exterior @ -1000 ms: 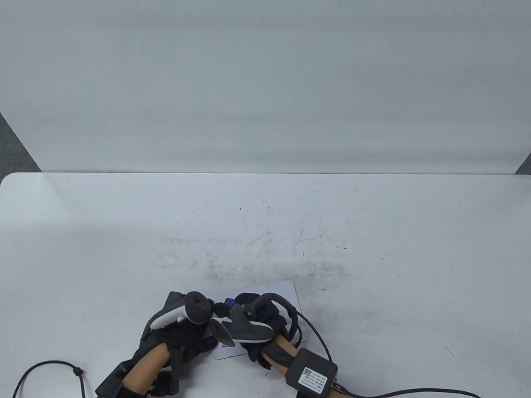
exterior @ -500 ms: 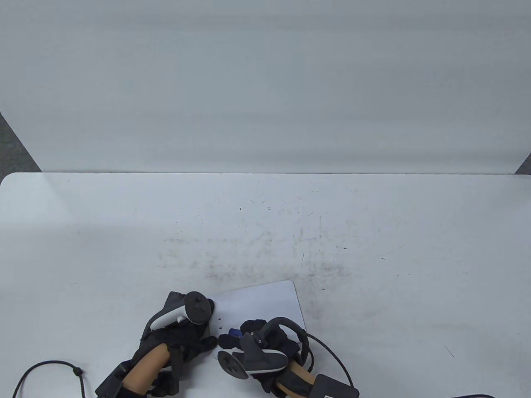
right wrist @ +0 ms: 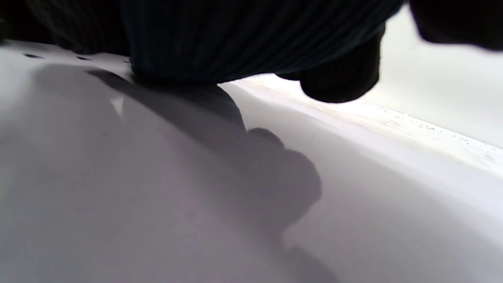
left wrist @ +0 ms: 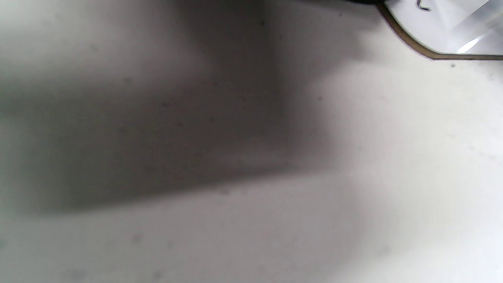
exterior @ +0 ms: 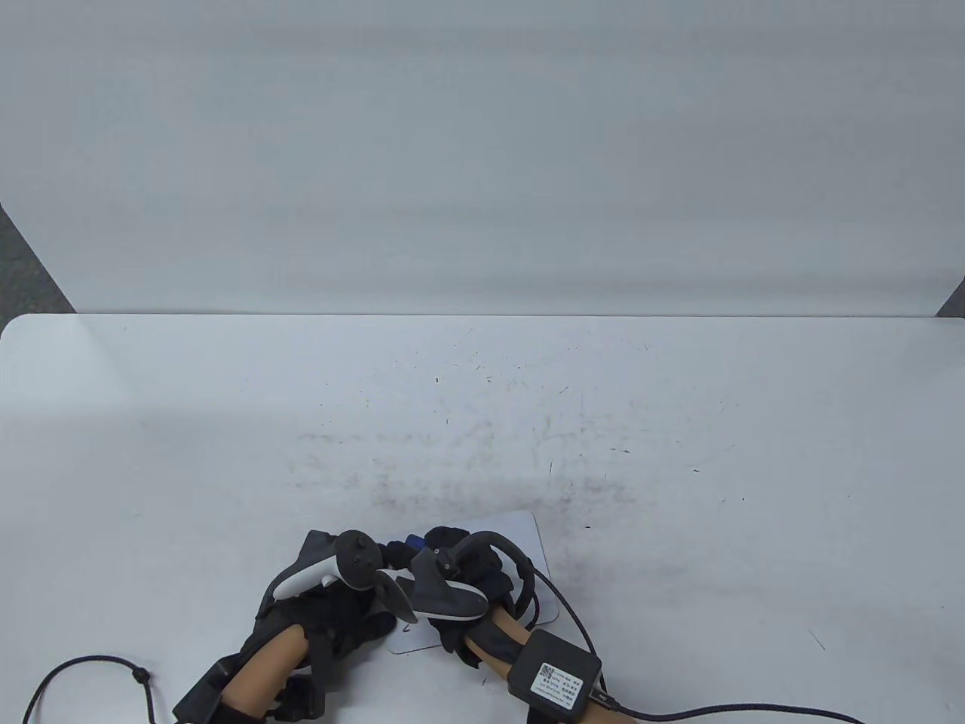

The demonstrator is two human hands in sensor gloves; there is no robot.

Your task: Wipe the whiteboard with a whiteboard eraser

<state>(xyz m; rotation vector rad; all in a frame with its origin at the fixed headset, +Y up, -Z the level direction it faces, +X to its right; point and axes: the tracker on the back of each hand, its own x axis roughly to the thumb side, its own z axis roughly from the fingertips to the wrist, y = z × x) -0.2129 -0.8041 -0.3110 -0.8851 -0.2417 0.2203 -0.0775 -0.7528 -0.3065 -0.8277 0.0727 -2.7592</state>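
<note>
Whiteboard is lying under both hands: right hand is gripping the eraser; left hand is resting at its edge, grip unclear.

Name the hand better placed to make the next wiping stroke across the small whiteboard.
The right hand. It is over the whiteboard with the blue eraser at its fingertips, apparently pressed to the surface. The left hand rests at the board's left edge, seemingly steadying it, with no eraser.
</note>
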